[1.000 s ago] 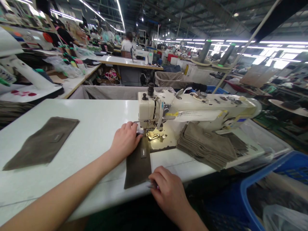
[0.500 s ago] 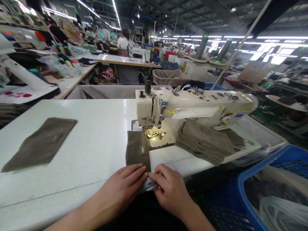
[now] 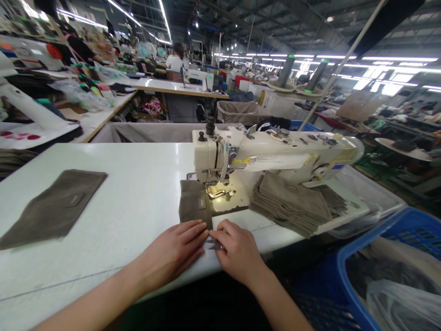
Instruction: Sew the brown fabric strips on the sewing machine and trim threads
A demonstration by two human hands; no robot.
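A grey-brown fabric piece [image 3: 193, 204] with a small label lies on the white table [image 3: 138, 184], its far end under the presser foot of the cream sewing machine [image 3: 275, 149]. My left hand [image 3: 174, 252] lies flat, fingers stretched out, on the piece's near edge. My right hand [image 3: 236, 250] is right beside it, fingers curled in a pinch on a small metal tool at that same edge. The fingertips of both hands almost meet.
A stack of like fabric pieces [image 3: 292, 207] sits right of the needle under the machine arm. Another flat piece [image 3: 55, 207] lies far left on the table. A blue basket [image 3: 379, 257] stands at the lower right. Other work tables and a person are far behind.
My left hand came back from beside the needle to the fabric's near edge, next to my right hand. The visible fabric is now shorter, its near edge farther from me.
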